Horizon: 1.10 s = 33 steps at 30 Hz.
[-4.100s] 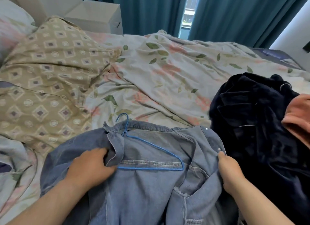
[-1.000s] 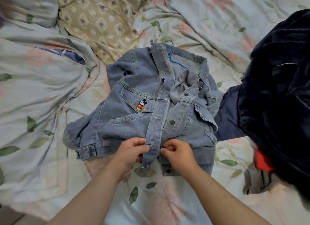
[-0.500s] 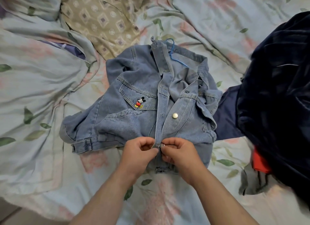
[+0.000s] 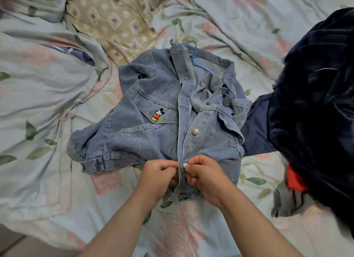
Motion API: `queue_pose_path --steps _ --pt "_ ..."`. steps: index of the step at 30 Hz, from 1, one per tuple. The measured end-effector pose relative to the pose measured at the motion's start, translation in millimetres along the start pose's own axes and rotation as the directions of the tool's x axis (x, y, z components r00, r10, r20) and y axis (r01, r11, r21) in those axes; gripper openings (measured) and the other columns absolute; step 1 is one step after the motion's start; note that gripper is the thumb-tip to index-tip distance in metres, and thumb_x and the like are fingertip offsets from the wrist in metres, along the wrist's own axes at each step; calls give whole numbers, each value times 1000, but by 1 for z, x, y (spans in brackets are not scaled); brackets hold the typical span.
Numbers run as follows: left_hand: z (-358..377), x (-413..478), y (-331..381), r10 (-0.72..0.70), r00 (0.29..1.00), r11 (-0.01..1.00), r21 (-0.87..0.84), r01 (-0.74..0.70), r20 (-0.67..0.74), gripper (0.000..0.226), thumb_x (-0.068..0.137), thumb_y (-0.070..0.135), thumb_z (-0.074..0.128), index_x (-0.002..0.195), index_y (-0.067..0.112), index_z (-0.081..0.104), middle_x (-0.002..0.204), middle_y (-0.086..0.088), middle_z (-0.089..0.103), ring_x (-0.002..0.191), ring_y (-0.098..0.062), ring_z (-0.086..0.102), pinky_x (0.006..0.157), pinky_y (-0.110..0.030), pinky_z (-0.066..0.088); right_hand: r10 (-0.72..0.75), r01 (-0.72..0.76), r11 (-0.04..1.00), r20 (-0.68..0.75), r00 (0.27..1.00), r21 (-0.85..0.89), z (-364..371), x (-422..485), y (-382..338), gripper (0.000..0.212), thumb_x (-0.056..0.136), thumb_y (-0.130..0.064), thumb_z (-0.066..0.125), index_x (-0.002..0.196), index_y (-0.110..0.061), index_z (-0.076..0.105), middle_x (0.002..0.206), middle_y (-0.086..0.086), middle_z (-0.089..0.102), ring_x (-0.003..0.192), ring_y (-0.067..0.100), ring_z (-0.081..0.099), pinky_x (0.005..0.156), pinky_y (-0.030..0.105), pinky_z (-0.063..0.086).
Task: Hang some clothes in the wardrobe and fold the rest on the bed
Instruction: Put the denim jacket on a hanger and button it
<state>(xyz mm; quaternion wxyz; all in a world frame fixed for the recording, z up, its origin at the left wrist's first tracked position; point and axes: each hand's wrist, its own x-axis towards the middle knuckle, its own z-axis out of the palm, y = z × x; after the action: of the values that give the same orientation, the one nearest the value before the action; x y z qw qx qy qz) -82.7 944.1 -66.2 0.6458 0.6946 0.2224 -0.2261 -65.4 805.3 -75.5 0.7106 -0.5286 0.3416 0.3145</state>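
Both hands pinch the front placket of the denim jacket (image 4: 153, 134) low on its front: the left hand (image 4: 160, 175) grips the buttonhole edge, the right hand (image 4: 206, 177) holds a silver button (image 4: 185, 165) between thumb and fingertip. The jacket lies face-up mid-frame on the floral bedsheet (image 4: 229, 26), a blue wire hanger (image 4: 195, 59) poking from its collar at 12 o'clock. A dark velvet garment (image 4: 316, 107) heaps at 3 o'clock, overlapping navy cloth (image 4: 256, 126) that touches the jacket's sleeve. A beige diamond-patterned pillow (image 4: 115, 20) sits at 11 o'clock.
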Motion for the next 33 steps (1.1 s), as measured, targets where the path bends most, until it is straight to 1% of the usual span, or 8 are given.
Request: queue_pose_path --steps 3,7,10,15,20,23,27,33 --pt "2 2 3 -67 997 997 -37 66 -23 40 88 -9 61 62 17 77 65 -5 71 60 -15 64 59 -26 57 30 -29 999 -4 1000 22 -2 2 -3 26 87 16 54 77 -8 54 64 8 54 48 11 49 45 19 47" --pt "5 10 -1 -122 989 991 -70 117 -78 14 81 -3 76 77 10 73 65 -7 69 62 -18 64 64 -34 58 75 -76 995 9 997 59 -2 4 -8 24 87 16 54 76 -6 56 61 9 53 48 12 48 44 19 47" --pt "13 13 -4 -102 985 994 -37 98 -140 19 72 1 84 79 11 69 62 -1 65 61 -14 60 66 -34 56 85 -85 994 4 996 70 -2 7 -12 21 90 10 53 76 -6 53 60 8 48 50 12 43 43 18 46" --pt "21 11 -3 -12 990 997 75 23 -141 25 71 -2 83 72 18 67 59 7 64 54 0 57 56 -14 49 -6 6 996 0 1000 -94 -2 10 -4 27 93 -11 65 70 -10 52 54 3 50 46 10 38 47 22 34" --pt "19 7 -9 -25 982 998 55 36 -185 15 78 3 79 78 15 70 65 3 69 59 -5 63 62 -20 55 -64 59 971 -16 998 -234 -5 14 0 32 99 -9 56 67 -10 53 56 6 51 50 16 43 52 28 39" --pt "18 10 -11 -118 979 993 -41 113 -167 9 84 2 74 80 9 71 65 -3 70 56 -10 63 61 -27 58 -183 138 848 -38 982 -512 -7 16 3 30 97 -17 57 68 -14 51 62 8 55 60 21 48 62 39 43" --pt "20 16 -4 -197 977 976 -109 188 -81 13 82 -4 74 75 4 67 61 -4 66 53 -13 60 60 -31 57 -344 212 660 -40 938 -721 -8 14 5 26 96 -16 57 73 -14 45 67 0 46 63 14 39 59 33 35" --pt "20 24 2 -140 986 990 9 141 -87 17 77 -8 72 73 6 64 55 -1 62 51 -13 60 57 -32 55 -239 179 906 -114 964 -384 -6 11 6 28 94 -7 61 69 -12 49 65 10 51 59 18 50 51 23 45"
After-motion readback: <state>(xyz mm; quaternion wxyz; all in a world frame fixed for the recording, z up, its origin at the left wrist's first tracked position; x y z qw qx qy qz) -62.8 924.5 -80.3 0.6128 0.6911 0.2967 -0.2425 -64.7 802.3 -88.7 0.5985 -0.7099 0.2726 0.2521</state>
